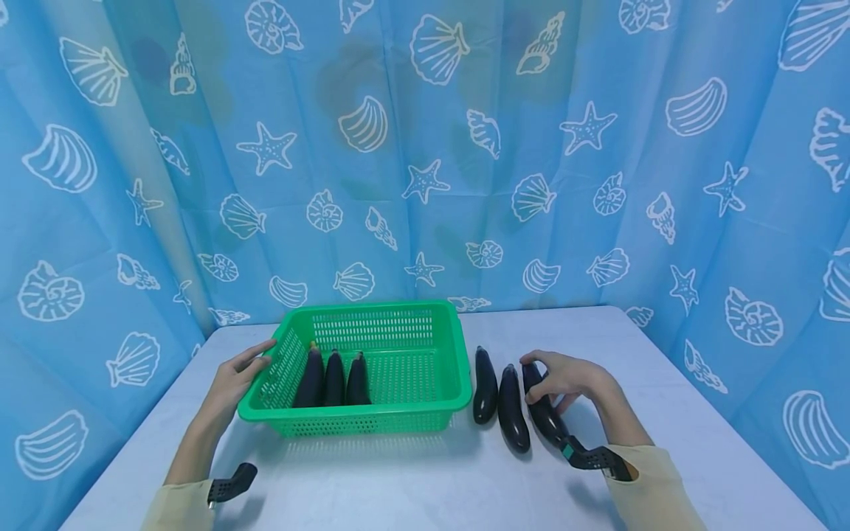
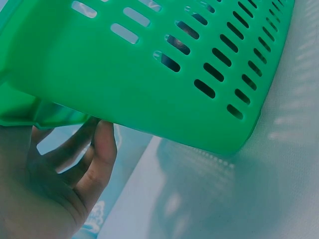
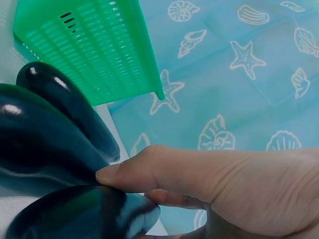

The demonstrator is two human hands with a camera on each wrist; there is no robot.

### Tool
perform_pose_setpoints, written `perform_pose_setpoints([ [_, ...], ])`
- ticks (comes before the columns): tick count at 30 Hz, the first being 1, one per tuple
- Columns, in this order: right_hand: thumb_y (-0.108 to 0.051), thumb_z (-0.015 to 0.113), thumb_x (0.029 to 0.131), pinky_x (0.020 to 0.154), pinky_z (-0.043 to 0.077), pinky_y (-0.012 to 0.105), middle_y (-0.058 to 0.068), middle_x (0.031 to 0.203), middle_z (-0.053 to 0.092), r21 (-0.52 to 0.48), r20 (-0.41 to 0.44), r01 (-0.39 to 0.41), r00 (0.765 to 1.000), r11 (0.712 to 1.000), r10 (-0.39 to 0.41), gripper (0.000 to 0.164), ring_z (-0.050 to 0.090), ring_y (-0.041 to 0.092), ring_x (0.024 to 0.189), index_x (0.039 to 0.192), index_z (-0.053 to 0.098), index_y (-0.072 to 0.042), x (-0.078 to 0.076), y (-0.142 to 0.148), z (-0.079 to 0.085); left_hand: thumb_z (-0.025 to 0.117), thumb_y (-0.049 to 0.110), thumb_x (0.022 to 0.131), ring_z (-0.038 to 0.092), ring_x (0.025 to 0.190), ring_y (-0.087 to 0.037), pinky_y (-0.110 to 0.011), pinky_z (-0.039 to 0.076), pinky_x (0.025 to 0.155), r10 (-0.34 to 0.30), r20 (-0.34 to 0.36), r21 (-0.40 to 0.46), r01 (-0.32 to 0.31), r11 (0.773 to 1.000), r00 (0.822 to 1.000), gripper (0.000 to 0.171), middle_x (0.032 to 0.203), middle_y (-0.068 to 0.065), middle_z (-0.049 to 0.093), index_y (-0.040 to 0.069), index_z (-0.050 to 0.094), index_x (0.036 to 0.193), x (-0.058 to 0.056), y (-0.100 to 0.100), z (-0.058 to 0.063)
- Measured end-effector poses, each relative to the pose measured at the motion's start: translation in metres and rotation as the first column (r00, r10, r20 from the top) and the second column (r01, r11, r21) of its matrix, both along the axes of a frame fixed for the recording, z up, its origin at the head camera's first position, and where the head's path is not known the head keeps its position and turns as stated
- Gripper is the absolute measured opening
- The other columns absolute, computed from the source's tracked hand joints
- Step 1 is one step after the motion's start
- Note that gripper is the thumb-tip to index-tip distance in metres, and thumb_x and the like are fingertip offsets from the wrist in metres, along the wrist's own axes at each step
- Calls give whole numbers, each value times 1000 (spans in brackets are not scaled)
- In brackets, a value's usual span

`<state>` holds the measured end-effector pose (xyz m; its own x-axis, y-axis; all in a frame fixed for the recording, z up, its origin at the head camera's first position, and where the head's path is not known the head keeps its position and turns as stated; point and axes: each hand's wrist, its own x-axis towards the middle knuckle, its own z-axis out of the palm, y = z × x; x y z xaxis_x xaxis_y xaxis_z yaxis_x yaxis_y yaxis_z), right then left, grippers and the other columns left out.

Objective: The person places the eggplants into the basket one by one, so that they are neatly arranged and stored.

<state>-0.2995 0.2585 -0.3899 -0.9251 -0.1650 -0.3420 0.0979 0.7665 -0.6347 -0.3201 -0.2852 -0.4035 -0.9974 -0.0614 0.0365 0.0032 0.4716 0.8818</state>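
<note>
A green slotted plastic basket (image 1: 372,408) stands on the table, with three dark eggplants (image 1: 335,380) inside toward its left. At the basket's left end my left hand (image 1: 232,380) touches the rim, fingers extended. The left wrist view shows fingertips (image 2: 104,132) right at the edge of the basket wall. To the right of the basket lie three more glossy eggplants, the nearest to it being one eggplant (image 1: 485,387), then a middle eggplant (image 1: 511,413). My right hand (image 1: 571,376) grips the rightmost eggplant (image 1: 547,424) near its upper end, its thumb (image 3: 124,174) beside the middle one.
The white table (image 1: 372,487) runs back to a blue curtain (image 1: 398,214) printed with white shells and starfish. A black wrist mount (image 1: 232,483) is on the left forearm, another mount (image 1: 598,459) on the right. Pale sleeves (image 1: 654,483) cover both forearms.
</note>
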Motion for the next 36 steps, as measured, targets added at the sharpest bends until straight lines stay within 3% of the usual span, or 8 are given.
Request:
perform_pose_setpoints([
  [14,-18,77,81,69,62,42,21,113,60,-12,-55,-27,998,1000,26,80,63,27,91,149,36,-10,7,-4,13,46,44,102,32,144,-41,-58,30,117,5,1,-1,-5,1000,1000,57,160,-18,30,17,37,152,0,1,1],
  [36,-19,77,82,67,62,41,21,113,60,-5,-77,-40,996,999,39,81,64,26,88,149,34,-9,8,-6,17,45,42,103,32,145,-41,-57,30,117,10,6,5,-10,1000,1000,56,160,-18,29,17,37,152,0,1,0],
])
